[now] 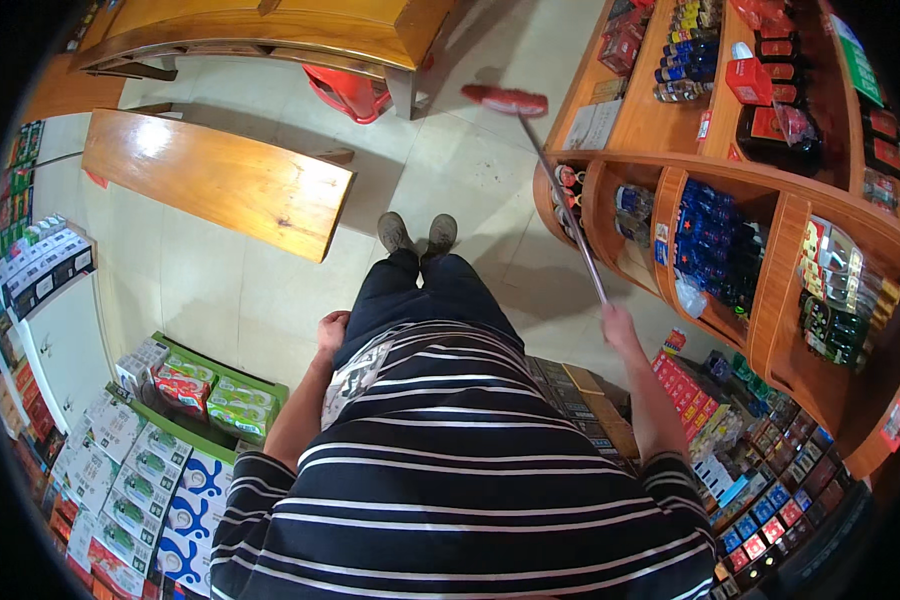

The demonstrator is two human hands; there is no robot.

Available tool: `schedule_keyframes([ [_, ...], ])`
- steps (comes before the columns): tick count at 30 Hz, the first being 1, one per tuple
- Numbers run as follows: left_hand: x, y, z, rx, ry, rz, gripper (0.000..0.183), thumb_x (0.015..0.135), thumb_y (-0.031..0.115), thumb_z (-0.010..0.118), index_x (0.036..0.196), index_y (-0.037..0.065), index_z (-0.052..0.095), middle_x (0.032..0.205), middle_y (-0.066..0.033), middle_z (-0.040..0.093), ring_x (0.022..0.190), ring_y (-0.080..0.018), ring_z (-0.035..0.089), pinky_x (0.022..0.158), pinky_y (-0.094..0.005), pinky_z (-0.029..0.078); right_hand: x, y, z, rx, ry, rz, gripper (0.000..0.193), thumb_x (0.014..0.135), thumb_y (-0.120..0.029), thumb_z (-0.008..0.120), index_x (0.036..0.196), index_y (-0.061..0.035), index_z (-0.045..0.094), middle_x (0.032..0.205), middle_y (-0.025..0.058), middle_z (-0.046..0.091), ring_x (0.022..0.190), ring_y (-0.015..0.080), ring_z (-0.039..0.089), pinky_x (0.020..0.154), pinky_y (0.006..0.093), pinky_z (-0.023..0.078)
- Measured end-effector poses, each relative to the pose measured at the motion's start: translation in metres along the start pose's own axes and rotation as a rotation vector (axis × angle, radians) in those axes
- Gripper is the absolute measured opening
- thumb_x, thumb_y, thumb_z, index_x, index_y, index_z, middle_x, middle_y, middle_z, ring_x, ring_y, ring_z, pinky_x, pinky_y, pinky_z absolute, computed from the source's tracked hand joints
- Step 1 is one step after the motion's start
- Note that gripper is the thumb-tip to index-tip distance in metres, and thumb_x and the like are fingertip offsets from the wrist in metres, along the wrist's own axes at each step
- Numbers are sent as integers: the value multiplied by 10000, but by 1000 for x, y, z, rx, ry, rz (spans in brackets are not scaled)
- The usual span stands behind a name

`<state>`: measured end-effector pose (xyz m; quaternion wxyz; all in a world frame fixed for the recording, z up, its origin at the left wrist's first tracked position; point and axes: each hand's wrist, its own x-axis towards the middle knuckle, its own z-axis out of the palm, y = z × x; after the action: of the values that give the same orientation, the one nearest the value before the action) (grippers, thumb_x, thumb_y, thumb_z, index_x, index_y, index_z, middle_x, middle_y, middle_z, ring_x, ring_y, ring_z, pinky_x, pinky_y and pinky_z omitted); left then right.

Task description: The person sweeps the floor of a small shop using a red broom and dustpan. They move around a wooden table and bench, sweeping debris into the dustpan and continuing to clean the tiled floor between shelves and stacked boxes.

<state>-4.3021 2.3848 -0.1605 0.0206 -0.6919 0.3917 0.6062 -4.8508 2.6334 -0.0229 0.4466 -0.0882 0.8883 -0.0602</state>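
A broom with a long metal handle [577, 225] slants from my right side away across the tiled floor. Its red-bristled head [510, 100] rests on the tiles near a red plastic stool [348, 92]. My right hand [618, 326] is closed around the upper end of the handle, beside the curved wooden shelf. Against my left thigh hangs my left hand [333, 329], its fingers curled and no object showing in it.
A wooden bench [215, 180] stands ahead to the left, below a wooden table [260, 32]. Wooden shelves [710, 160] full of bottles line the right. Packaged goods [185, 485] are stacked at the near left, and boxed goods [685, 395] at the near right.
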Motion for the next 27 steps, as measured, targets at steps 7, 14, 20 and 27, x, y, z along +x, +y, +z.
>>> schedule_keyframes([
  [7,-26,12,-7,217,41,40,261,811,173,546,962,21,695,856,-93,693,784,-151,628,724,-264,490,74,-18,158,-130,-178,204,511,941,-406,351,997,34,606,930,249,639,880,354,638,696,465,496],
  [14,-8,16,3,290,-45,102,261,808,162,541,949,5,695,847,-101,691,760,-149,628,704,-268,498,-95,133,218,25,-399,209,432,914,-399,435,934,-5,610,866,229,608,827,405,587,702,541,432],
  [20,10,50,16,288,-61,90,272,803,170,531,944,4,695,817,-96,690,738,-152,629,683,-270,495,-175,187,200,-126,-437,192,526,983,-414,265,933,14,566,903,229,568,794,405,544,710,523,397],
  [27,30,66,1,401,-17,132,274,788,205,537,933,44,705,830,-101,694,774,-176,647,716,-285,493,-200,179,149,-17,-168,191,515,973,-398,289,787,22,520,678,191,554,626,377,571,568,483,438],
])
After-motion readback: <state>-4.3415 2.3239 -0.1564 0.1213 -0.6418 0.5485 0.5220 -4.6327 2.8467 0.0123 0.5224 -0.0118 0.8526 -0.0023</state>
